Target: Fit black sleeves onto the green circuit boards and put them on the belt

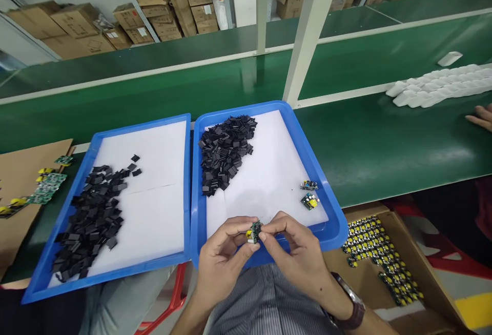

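Both your hands were pinching one small circuit board [255, 231]: left hand [221, 260] on its left side, right hand [298, 253] on its right, fingertips closed on it. The board sat in the air just over the near rim of the right blue tray [334, 222], near that edge's middle. Watch [351, 304] was on your right wrist.

Right tray: pile of black parts [226, 153] at the far left corner, two loose boards [309, 194] by the right rim, near each other, well apart from the pile.

Left blue tray [69, 191] sat edge to edge with it, and its own black parts heap [94, 217] ran along the left side towards the near corner.

Cardboard box [430, 273] past the counter's near right edge held rows of yellow-topped boards [378, 253]. Cardboard sheet [23, 212] at the left edge of the green counter [384, 145] carried a few green boards [48, 186].

White parts [442, 86] were bunched at the far right, with another person's hand [480, 117] just beside them.
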Available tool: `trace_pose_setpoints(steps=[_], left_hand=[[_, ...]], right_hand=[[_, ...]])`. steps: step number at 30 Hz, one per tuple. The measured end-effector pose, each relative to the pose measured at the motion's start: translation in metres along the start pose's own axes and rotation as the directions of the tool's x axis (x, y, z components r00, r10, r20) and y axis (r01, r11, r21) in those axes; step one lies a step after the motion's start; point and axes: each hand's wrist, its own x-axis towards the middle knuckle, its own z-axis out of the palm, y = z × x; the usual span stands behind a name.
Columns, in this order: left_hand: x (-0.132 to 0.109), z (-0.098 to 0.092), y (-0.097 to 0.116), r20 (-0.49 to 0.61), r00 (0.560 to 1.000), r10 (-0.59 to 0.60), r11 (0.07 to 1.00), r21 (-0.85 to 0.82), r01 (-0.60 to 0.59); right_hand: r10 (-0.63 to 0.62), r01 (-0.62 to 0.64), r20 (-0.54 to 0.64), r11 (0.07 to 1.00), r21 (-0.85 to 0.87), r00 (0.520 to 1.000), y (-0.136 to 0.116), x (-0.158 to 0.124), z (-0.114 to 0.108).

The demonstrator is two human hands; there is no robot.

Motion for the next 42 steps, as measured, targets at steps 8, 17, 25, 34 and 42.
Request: trace_pose_setpoints(steps=[8, 17, 25, 34, 42], left_hand=[[-0.001, -0.001, -0.002, -0.014, 0.999, 0.038, 0.999, -0.005, -0.038], [-0.003, -0.005, -0.007, -0.012, 0.996, 0.093, 0.986, 0.14, -0.091], [-0.001, -0.003, -0.004, 0.01, 0.992, 0.127, 0.972, 0.197, -0.126], [-0.004, 0.008, -0.007, -0.11, 0.989, 0.101, 0.987, 0.137, -0.085], [-0.007, 0.009, -0.01, -0.07, 0.96, 0.271, 0.891, 0.395, -0.223]], right_hand=[[-0.026, 0.026, -0.024, 1.0, 0.005, 0.999, 0.001, -0.003, 0.006], [0.078, -0.078, 0.032, 0.997, -0.006, 0.996, 0.0, 0.004, 0.003], [0.005, 0.002, 0.12, 0.998, -0.056, 0.993, -0.003, 0.009, -0.006], [0.119, -0.14, 0.15, 0.98, 0.138, 0.982, 0.004, 0.006, -0.011], [-0.148, 0.154, 0.049, 0.976, -0.152, 0.988, 0.0, -0.011, -0.003]])
